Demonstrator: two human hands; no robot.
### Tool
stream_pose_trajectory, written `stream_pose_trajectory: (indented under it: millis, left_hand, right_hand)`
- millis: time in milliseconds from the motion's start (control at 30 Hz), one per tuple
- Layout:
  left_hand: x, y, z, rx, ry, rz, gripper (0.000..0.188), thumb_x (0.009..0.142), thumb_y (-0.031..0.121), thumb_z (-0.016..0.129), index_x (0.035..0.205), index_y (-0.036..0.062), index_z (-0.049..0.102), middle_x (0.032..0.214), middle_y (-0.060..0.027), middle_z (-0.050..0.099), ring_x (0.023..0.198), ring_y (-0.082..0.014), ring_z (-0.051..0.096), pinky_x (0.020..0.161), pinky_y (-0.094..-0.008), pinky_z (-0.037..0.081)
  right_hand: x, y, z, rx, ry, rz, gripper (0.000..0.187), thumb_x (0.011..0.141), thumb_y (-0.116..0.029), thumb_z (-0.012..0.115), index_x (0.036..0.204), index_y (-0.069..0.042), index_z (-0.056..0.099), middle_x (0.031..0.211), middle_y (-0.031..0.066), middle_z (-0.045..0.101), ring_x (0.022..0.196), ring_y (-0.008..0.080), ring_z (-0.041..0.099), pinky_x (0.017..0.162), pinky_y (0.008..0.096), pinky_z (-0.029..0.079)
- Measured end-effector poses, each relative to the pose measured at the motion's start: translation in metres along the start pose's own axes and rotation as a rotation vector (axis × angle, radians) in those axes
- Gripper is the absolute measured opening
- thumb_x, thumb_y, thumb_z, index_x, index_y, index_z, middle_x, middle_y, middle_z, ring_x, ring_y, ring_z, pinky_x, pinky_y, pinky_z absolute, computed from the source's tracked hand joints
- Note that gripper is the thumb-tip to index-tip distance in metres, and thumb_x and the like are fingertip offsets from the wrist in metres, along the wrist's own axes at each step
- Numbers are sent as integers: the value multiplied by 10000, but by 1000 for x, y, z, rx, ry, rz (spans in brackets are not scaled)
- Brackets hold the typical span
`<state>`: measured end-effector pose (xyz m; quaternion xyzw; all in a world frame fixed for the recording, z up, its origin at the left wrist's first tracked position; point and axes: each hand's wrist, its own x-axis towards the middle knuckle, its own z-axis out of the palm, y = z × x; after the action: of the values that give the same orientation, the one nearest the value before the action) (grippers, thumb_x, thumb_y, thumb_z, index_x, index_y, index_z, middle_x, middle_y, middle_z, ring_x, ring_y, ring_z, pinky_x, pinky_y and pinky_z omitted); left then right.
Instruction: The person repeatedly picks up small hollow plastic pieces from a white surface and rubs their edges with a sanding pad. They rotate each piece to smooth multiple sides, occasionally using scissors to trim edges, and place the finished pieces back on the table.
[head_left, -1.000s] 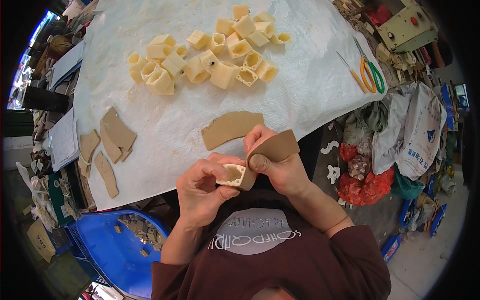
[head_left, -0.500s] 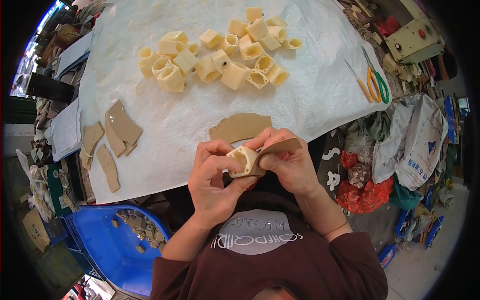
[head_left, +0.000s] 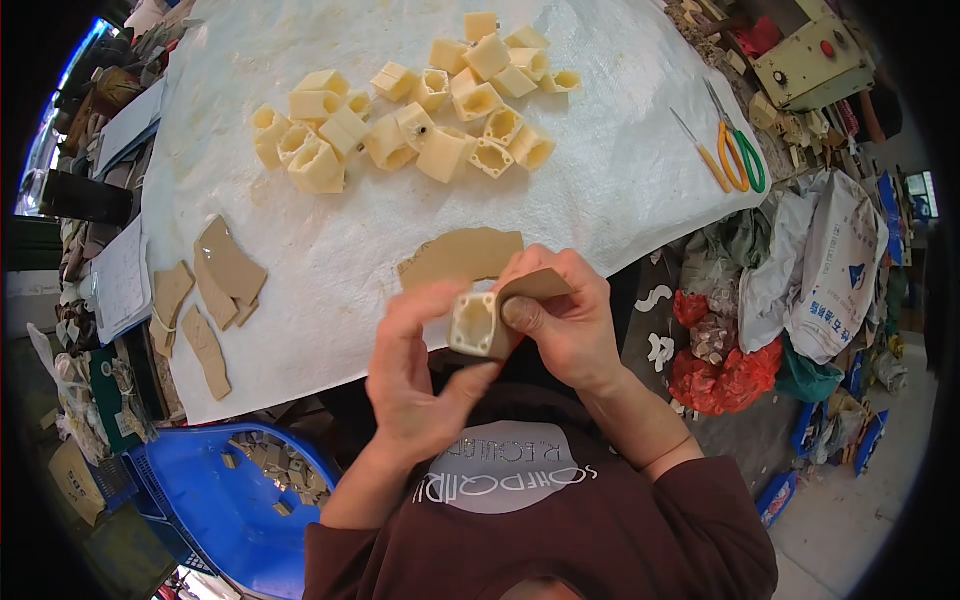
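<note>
Behind right hand (head_left: 570, 325), brown strip (head_left: 535, 287) mostly hidden, wrapping cream block (head_left: 474, 323).

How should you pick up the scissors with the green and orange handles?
Probably by the handle loops. The scissors lie flat on the white sheet near its right edge, loops toward the person and the closed blades pointing away. Coming from the near right side lets fingers slip into the loops and stay off the pointed tips.
</note>
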<state>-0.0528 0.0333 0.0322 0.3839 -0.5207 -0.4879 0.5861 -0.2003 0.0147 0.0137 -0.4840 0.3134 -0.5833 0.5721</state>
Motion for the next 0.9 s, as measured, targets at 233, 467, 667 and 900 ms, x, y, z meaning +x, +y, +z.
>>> stream_pose_trajectory:
  millis: [233, 467, 667, 900]
  left_hand:
    - [-5, -3, 2, -4, 76, -242, 448, 662, -54, 724, 1039, -15, 486, 1000, -73, 494, 931, -147, 500, 854, -277, 402]
    - [6, -1, -14, -10, -159, -77, 359, 680, 8, 744, 972, -13, 537, 936, -65, 525, 864, -148, 525, 767, -270, 425]
    - [10, -3, -18, 47, -280, -24, 361, 689, 28, 743, 985, -6, 539, 934, -79, 521, 854, -168, 528, 763, -279, 429]
    - [3, 0, 14, 379, 11, 11, 543, 677, 18, 751, 1114, 15, 429, 1053, -88, 453, 921, -164, 503, 816, -283, 420]
  right_hand:
    - [-2, 0, 5, 12, 42, -56, 120, 822, -28, 619, 896, -27, 525, 853, 49, 540, 775, 113, 509, 728, 254, 442]
    - [2, -12, 5, 103, -36, 67, 79, 841, -51, 605, 880, -22, 543, 883, 49, 536, 814, 108, 526, 751, 256, 452]
    - [-4, -18, -2, 46, -68, 215, 144, 831, -111, 631, 852, -15, 525, 886, 115, 579, 788, 133, 542, 674, 243, 474]
    - [0, -9, 8, 3, 54, -24, 77, 826, 8, 597, 885, -2, 548, 850, 54, 544, 774, 105, 544, 685, 232, 461]
